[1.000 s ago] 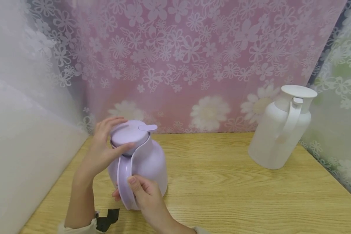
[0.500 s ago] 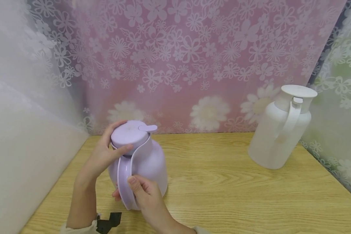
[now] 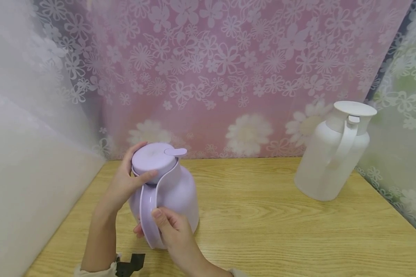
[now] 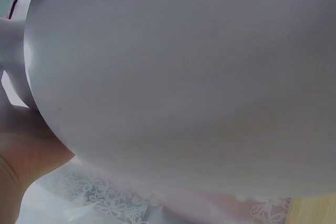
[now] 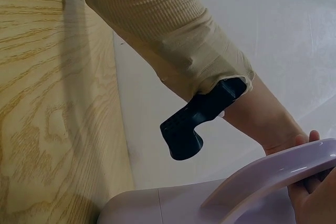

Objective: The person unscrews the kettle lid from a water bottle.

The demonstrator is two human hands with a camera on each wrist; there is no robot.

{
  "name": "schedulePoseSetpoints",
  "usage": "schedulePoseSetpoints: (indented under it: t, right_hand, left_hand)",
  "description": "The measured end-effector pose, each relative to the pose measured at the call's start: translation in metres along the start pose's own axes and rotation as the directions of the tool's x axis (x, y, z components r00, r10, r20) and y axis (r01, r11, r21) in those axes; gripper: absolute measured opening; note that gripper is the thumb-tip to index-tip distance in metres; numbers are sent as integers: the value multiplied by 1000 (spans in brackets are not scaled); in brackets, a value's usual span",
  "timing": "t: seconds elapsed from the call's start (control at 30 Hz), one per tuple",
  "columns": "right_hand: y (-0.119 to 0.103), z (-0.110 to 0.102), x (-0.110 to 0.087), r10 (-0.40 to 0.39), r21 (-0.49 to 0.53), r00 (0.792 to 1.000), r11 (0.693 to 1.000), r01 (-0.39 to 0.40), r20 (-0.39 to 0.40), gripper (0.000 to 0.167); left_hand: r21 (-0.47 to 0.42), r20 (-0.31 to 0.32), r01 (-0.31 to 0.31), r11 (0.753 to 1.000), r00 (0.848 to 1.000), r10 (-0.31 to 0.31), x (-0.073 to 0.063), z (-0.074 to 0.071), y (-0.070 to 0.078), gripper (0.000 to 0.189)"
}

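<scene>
A lilac thermos jug (image 3: 185, 192) stands upright on the table's left side, its round lid (image 3: 151, 157) seated in the neck. Around the lid's near left side, my left hand (image 3: 119, 188) holds on, thumb in front and fingers along the far edge. My right hand (image 3: 177, 234) grips the jug's curved handle (image 3: 149, 215), thumb on its outer face. In the left wrist view the jug's body (image 4: 184, 77) fills most of the frame and the left fingertips are hidden. The right wrist view shows the handle (image 5: 283, 169) with fingers behind it.
A white thermos jug (image 3: 327, 161) with a flat lid stands at the right rear of the wooden table (image 3: 256, 227). Flowered pink sheeting (image 3: 208, 96) hangs behind. A black wrist mount (image 3: 130, 265) sits at the left sleeve cuff.
My left fingers have come down from their raised position and closed in around the lid's edge; the left wrist has shifted slightly right. Right hand and both jugs look unmoved.
</scene>
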State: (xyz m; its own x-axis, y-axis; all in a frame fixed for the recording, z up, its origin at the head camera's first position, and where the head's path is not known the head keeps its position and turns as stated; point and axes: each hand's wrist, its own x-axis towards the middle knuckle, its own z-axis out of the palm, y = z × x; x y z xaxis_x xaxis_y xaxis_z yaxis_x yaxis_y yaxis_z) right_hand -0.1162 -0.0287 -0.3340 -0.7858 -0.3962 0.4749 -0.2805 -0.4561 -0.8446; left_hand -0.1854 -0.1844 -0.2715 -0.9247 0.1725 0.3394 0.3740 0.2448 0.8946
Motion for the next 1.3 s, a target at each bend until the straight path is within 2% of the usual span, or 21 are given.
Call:
schedulePoseSetpoints:
  t: [0.13,0.3,0.6,0.8,0.9,1.0,1.3]
  right_hand:
    - [0,0,0,-1,-2,1000,1000,1,-1,40]
    - [0,0,1,-13,-6,1000,1000,13,2,39]
    - [1,0,0,-20,2,1000,1000,20,0,40]
    - [0,0,0,-8,-4,1000,1000,8,-7,40]
    - [0,0,0,-6,-12,1000,1000,6,-7,40]
    - [0,0,0,-2,-9,1000,1000,2,-7,39]
    - [0,0,0,-23,-4,1000,1000,23,0,39]
  left_hand:
    - [-5,-12,-2,1000,1000,2,1,0,-1,73]
    - [-17,-59,-5,1000,998,4,2,3,-1,71]
    - [-70,-136,-74,995,989,64,5,7,-4,67]
    - [-184,-195,-180,966,970,144,11,10,0,65]
    - [-213,-224,-224,951,959,176,13,10,4,64]
    - [-224,-245,-248,942,950,192,16,9,7,63]
    - [-277,-277,-276,920,940,199,18,0,18,60]
